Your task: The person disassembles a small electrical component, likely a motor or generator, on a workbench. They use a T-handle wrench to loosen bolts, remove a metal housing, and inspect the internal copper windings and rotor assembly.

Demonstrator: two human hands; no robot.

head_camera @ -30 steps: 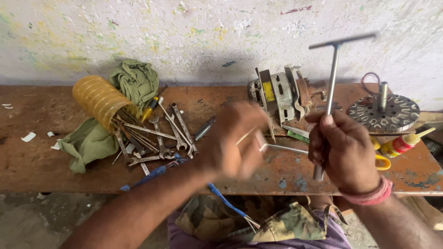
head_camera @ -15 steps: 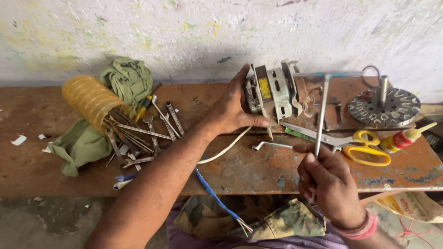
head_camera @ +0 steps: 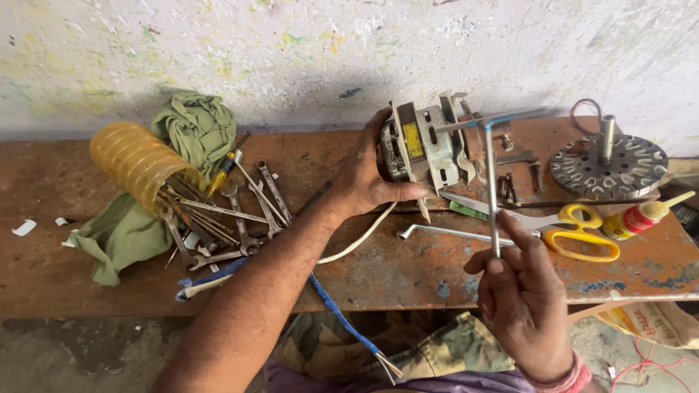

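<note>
Bench [head_camera: 408,276]: rust-brown, blue paint flecks; wall [head_camera: 291,51]: white, speckled green and yellow; jar [head_camera: 135,164]: translucent amber, ribbed; cloth [head_camera: 196,124]: olive green; scissors [head_camera: 582,233]: yellow handles; motor [head_camera: 422,145]: grey metal, yellow label; wristband [head_camera: 568,380]: pink.

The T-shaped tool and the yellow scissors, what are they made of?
The T-shaped tool, held by the right hand, looks like bare grey steel: thin, straight, dull shine. The scissors seem to have pale metal blades and glossy yellow plastic handles. The bench under them looks like rusty painted metal, though it could be wood.
</note>
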